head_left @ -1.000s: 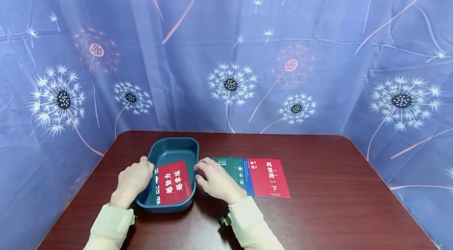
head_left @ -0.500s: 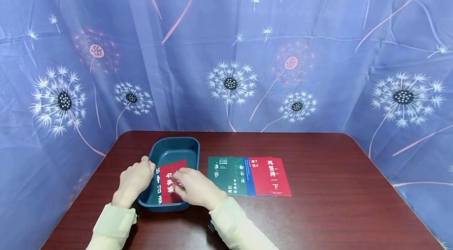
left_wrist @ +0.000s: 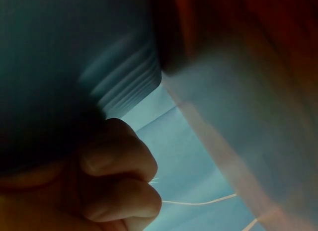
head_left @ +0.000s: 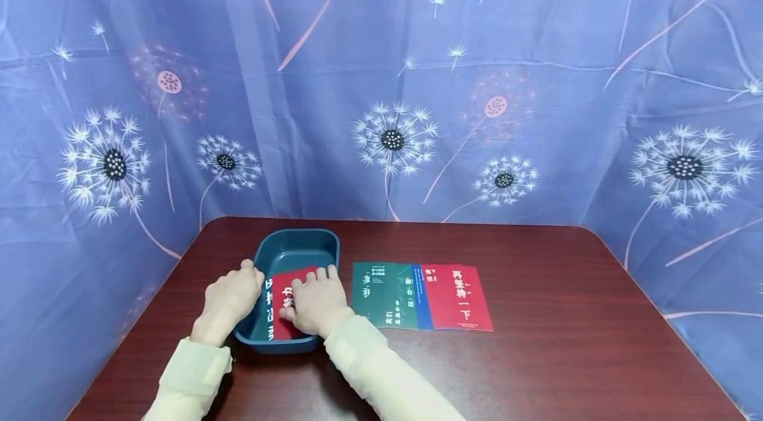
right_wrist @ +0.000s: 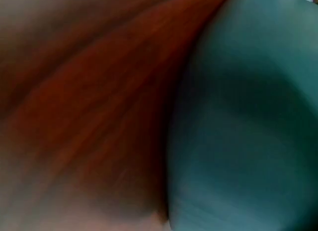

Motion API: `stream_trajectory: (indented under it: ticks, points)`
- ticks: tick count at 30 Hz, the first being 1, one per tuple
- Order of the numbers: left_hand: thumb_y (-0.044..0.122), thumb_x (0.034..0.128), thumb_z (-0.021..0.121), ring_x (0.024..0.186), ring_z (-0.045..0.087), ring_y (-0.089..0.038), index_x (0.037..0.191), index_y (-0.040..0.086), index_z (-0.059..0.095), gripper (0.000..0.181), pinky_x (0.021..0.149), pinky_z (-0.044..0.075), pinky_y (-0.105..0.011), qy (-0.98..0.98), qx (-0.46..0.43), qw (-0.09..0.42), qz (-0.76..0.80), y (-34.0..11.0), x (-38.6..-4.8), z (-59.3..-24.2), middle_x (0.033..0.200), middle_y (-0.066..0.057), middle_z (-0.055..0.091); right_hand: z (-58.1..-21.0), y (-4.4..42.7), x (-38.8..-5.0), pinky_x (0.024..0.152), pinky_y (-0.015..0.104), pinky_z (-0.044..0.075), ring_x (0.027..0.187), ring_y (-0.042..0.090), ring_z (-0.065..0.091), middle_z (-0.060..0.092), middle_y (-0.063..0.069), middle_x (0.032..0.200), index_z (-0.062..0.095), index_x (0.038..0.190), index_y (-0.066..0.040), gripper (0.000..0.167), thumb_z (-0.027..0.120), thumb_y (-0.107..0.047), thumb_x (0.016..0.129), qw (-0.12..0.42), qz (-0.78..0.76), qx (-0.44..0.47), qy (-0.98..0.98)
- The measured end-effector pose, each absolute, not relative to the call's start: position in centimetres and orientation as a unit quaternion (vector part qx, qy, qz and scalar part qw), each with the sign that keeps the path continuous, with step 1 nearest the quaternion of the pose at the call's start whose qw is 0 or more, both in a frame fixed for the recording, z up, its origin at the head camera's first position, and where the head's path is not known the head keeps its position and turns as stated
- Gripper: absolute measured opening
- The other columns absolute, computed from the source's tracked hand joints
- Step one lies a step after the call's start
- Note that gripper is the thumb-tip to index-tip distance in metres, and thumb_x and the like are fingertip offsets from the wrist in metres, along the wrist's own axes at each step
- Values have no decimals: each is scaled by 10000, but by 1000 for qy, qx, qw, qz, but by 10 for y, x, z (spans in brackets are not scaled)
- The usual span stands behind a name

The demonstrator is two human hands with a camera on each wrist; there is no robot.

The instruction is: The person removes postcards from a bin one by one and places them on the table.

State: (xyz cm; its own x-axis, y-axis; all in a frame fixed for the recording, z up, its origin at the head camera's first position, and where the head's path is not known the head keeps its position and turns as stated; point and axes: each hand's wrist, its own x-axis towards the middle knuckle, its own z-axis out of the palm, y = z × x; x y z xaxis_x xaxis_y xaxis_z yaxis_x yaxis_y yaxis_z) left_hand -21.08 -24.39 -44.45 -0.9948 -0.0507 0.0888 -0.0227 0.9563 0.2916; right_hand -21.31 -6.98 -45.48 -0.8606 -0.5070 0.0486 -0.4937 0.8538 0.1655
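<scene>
A dark teal tray [head_left: 292, 346] stands at the left of the table, with a red card [head_left: 285, 305] showing white characters inside it. My left hand [head_left: 231, 295] grips the tray's left rim; the left wrist view has its curled fingers [left_wrist: 124, 176] against the tray wall [left_wrist: 119, 77]. Over the tray's right side, my right hand [head_left: 318, 300] rests with fingers spread on the red card, hiding much of it. In the right wrist view the tray's outer wall [right_wrist: 238, 141] fills the right part.
Right of the tray lies an overlapping row of cards: green [head_left: 372, 295], blue [head_left: 422, 308] and red [head_left: 461, 298]. The brown table [head_left: 566, 328] ends at a blue curtain [head_left: 334, 163] with dandelion prints.
My right hand has moved left from beside the tray onto the card inside, and its fingers have spread out. The green cards are uncovered. My left hand has stayed on the rim.
</scene>
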Motion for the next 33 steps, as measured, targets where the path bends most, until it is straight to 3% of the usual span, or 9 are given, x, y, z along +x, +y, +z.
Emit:
stream_trajectory:
  ticks: [5,12,23,33]
  points:
    - [224,997,437,601,577,-345,948,-57,486,289,593,506,-569,-988,22,54,-142,-246,-210,-444,684,-175,541,-455,-83,-218,1112,438,222,1308,245,408,507,38,1412,394,1493,-300,828,312,-807,843,-2,-130,210,-969]
    - [239,1001,423,621,579,-335,996,-67,486,312,598,504,-562,-988,22,46,-144,-245,-213,-446,707,-171,550,-456,-82,-216,1082,433,221,1188,217,466,572,14,1318,390,1488,-311,1143,374,-984,564,0,-176,194,-965]
    - [239,997,438,625,578,-333,990,-63,481,306,612,509,-565,-989,25,43,-142,-245,-211,-444,725,-180,557,-454,-80,-216,1065,406,258,1136,206,513,618,13,1246,433,1453,-258,1129,547,-927,550,18,-133,195,-972]
    - [244,1003,422,632,587,-353,989,-63,484,314,607,501,-577,-988,24,47,-145,-243,-213,-444,737,-199,570,-452,-77,-216,1032,406,292,1083,203,541,651,11,1196,479,1411,-227,1066,584,-884,579,28,-112,204,-972]
